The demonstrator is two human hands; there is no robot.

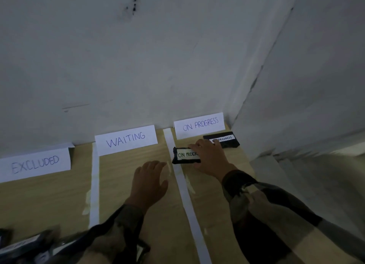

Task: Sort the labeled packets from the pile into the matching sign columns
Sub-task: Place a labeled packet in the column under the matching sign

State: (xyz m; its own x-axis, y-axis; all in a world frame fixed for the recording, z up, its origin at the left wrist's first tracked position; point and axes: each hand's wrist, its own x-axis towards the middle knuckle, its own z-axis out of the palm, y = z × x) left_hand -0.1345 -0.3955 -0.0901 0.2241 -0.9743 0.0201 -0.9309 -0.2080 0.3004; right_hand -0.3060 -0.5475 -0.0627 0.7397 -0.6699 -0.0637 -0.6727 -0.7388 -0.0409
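Plaster wall [138, 56], grey-white and scuffed, fills the view from nine o'clock round to three o'clock. Below it lies the pale wooden tabletop [49, 200], split into columns by two long white paper strips, one [94, 184] at seven o'clock and one [184, 188] running toward five o'clock.

Three folded white paper signs stand against the wall's foot: the EXCLUDED sign [35, 165] at nine o'clock, the WAITING sign [126, 140] near the middle, and the ON PROGRESS sign [199, 124] at two o'clock of it.

A blurred pile of dark packets [29, 246] sits at the seven o'clock corner (its labels cannot be read).

The left hand [150, 182] is over the WAITING column with fingers relaxed and spread, holding nothing.

The right hand [211, 157] grips the right end of a black packet with a white "ON PROGR..." label [184, 155], fingers over its top edge and thumb under it, in the ON PROGRESS column just beside the right strip.

A second black packet with a white PROGRESS label [227, 140] lies at one o'clock of that hand, close under the sign; one fingertip overlaps its label.
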